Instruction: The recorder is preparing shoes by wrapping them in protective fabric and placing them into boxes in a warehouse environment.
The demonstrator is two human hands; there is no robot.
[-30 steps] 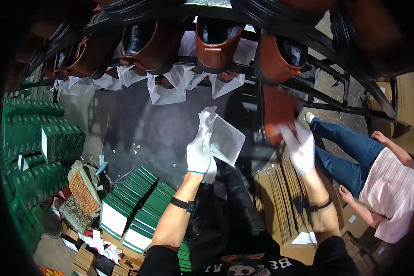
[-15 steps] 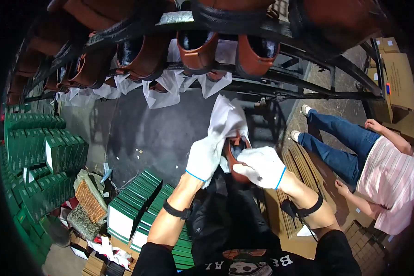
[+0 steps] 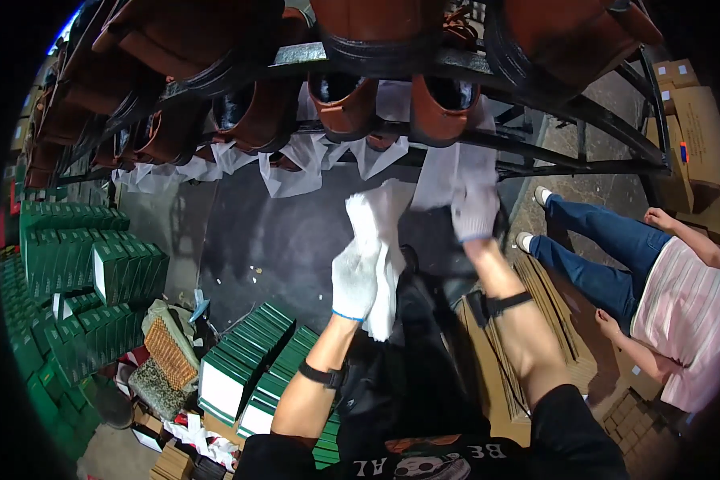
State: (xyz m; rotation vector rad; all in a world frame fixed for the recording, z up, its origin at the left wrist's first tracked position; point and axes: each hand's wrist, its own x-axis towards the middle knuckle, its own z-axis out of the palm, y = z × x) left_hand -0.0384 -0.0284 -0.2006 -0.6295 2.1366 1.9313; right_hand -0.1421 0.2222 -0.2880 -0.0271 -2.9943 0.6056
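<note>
Left hands (image 3: 354,276) (white-gloved) are raised at centre frame, fingers closed around a white tissue sheet (image 3: 386,264) that hangs below the palm. Right hands (image 3: 475,210), also gloved, reach up with forearm extended toward a second white sheet (image 3: 448,172) beneath a brown boot (image 3: 444,108) on the black rack (image 3: 552,112); whether the fingers have closed on it cannot be told. Green boxes (image 3: 248,360) lie stacked below on the floor.

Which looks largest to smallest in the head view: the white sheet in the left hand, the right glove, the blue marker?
1. White sheet
2. Right glove
3. Blue marker, though farther from the camera.
</note>
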